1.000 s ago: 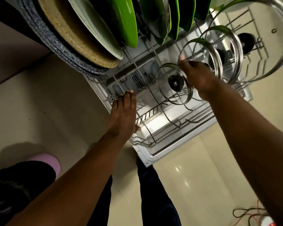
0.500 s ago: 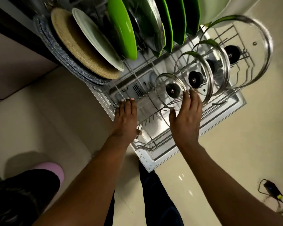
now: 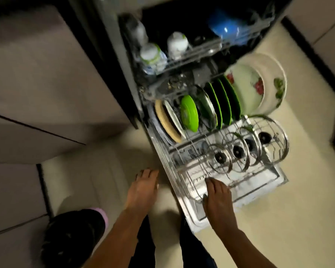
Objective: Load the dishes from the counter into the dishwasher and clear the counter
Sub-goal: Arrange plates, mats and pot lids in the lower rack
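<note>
Both hands leave the lids [image 3: 238, 151]: left hand [image 3: 143, 188] hangs relaxed beside the lower rack [image 3: 184, 180], right hand [image 3: 217, 192] lies flat-fingered on its front, likely to push it in

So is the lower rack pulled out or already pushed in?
Out. The lower rack sits extended over the open door, its glass lids fully exposed, with the right hand resting on its front rim.

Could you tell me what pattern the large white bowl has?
Red and green floral print on the large white bowl, head view.
</note>
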Action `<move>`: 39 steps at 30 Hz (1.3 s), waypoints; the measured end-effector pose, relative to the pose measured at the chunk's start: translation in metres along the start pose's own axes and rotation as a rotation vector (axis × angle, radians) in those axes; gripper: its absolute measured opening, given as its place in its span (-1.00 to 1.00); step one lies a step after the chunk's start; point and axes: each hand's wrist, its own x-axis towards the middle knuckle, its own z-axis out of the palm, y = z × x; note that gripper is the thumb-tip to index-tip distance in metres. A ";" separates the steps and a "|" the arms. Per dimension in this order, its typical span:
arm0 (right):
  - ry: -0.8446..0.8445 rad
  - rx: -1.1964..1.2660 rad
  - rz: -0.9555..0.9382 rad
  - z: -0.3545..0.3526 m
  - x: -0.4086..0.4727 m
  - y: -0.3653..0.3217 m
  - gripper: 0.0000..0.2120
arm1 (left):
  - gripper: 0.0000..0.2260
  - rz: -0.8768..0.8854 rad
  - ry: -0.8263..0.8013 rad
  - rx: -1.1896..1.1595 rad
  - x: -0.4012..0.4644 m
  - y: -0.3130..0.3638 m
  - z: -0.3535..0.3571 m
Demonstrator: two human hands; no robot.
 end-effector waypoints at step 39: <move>0.286 0.204 -1.464 -0.260 0.063 -0.710 -0.74 | -0.38 -1.041 0.696 -0.142 -0.384 -0.400 -0.422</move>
